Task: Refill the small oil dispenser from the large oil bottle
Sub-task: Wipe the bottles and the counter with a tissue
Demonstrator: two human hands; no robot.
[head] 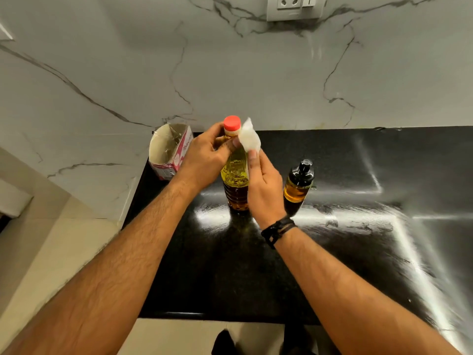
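The large oil bottle stands upright on the black counter, filled with yellow oil and closed with a red cap. My left hand grips its neck just below the cap. My right hand pinches a white tissue and holds it against the bottle's shoulder, to the right of the cap. The small oil dispenser, clear with amber oil and a black pump top, stands upright to the right of the bottle, apart from both hands.
An open cardboard box with pink print stands at the counter's back left corner. The marble wall rises behind, with a socket plate high up. The counter's front edge runs near my body.
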